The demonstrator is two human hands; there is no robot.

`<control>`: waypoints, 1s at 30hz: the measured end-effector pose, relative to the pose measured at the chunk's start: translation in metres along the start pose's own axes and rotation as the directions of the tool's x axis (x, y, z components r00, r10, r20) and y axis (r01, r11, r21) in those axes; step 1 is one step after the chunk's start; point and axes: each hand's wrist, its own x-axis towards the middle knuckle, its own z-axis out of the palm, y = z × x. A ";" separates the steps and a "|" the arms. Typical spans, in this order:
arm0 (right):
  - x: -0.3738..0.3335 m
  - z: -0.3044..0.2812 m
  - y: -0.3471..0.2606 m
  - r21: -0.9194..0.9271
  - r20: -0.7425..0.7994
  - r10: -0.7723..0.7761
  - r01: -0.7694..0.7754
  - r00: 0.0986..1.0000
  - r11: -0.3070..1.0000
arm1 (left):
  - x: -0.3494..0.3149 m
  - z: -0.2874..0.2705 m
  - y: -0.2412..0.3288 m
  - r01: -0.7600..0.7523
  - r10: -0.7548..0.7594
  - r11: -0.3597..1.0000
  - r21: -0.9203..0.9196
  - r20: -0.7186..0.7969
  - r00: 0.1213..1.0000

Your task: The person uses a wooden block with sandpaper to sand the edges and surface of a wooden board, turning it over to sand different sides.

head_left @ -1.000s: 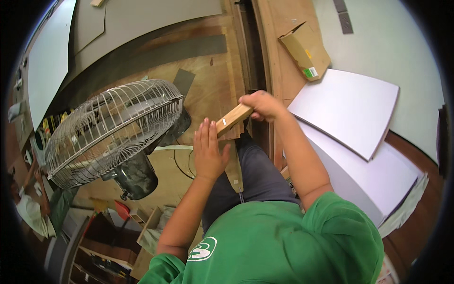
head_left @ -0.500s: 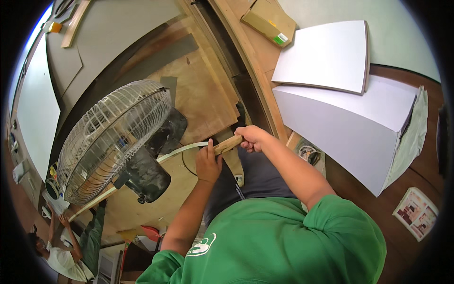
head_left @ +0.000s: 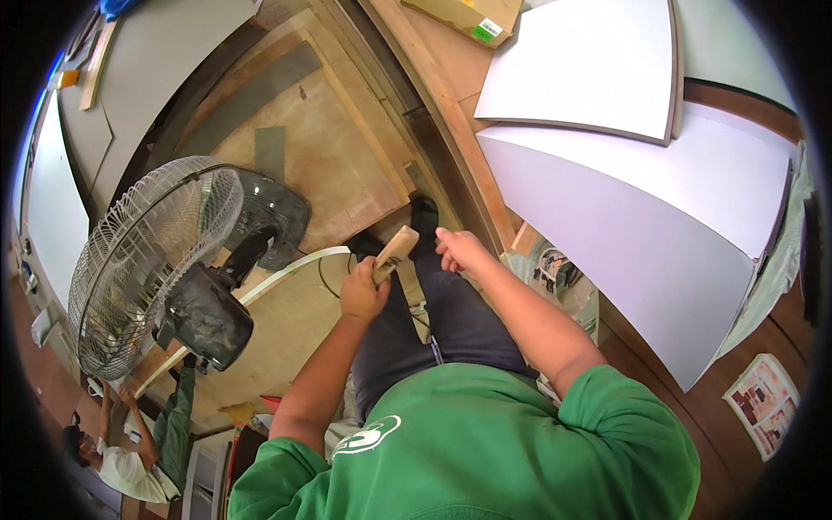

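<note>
My left hand (head_left: 364, 292) is closed around a small wooden block (head_left: 394, 253) with rounded ends and a dark spot on its side; its exact kind does not show. The block points up and to the right, above my legs. My right hand (head_left: 461, 251) is apart from it to the right, its fingers curled in; whether anything small is between them is hidden. A long pale thin strip (head_left: 295, 267) has its near end just beyond my left hand and runs down-left behind the fan. At the far left a co-worker's hands (head_left: 126, 395) are at its other end.
A dusty standing fan (head_left: 156, 260) with a wire cage is close on my left. White panels (head_left: 581, 69) and a large white box-like piece (head_left: 641, 234) lie at right. A cardboard box (head_left: 468, 16), a plywood board (head_left: 338, 156) and a printed picture sheet (head_left: 763, 403) are also about.
My right hand has let go of the wooden block and is now apart from it. My left hand holds the block, tilted more upright. The view has shifted, and the fan appears farther left.
</note>
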 end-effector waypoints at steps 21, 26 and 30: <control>-0.018 -0.078 0.159 -0.785 0.031 -0.098 0.085 0.995 0.614 | -0.008 0.067 0.033 0.500 -0.477 0.532 -0.683 0.247 0.844; -0.032 -0.071 0.172 -0.851 0.066 -0.054 0.085 0.996 0.519 | -0.020 0.051 0.033 0.485 -0.464 0.537 -0.691 0.238 0.853; -0.038 -0.081 0.180 -0.733 0.145 -0.078 0.159 0.986 0.662 | -0.019 0.016 0.031 0.475 -0.417 0.567 -0.673 0.263 0.870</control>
